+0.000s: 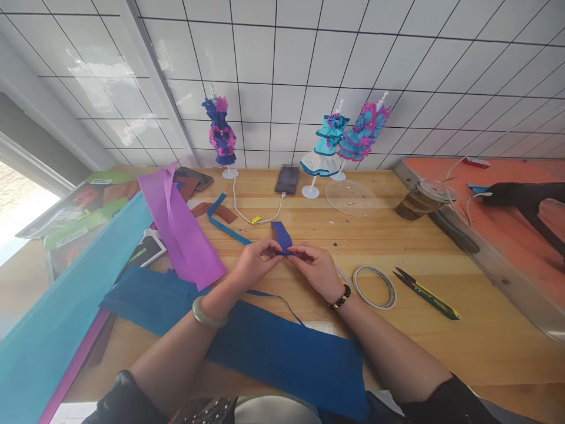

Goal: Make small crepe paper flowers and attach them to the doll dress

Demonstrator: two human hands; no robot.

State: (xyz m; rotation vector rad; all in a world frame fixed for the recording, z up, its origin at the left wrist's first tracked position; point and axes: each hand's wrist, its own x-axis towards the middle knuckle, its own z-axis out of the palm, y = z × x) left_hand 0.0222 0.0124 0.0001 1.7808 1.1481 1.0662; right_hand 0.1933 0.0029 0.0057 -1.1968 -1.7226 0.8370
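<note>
Between my two hands is a short dark blue strip (281,234), its upper end standing up toward the wall. My left hand (259,259) pinches its lower edge from one side, and my right hand (315,266) pinches it from the other. Whether the strip is paper or fabric, I cannot tell. Below my wrists lies a wide dark teal-blue sheet (282,347). A narrow blue strip (229,227) runs behind my left hand. To the right of my right hand lie a roll of white tape (375,287) and thread snips (427,293) with green and yellow handles.
Along the tiled wall stand small dress forms in ruffled outfits: one blue and pink (222,135), one turquoise and white (325,147), one turquoise and pink (365,132). Purple (180,229) and light blue (79,282) sheets lie left. A lidded cup (421,200) and clear disc (351,198) stand right.
</note>
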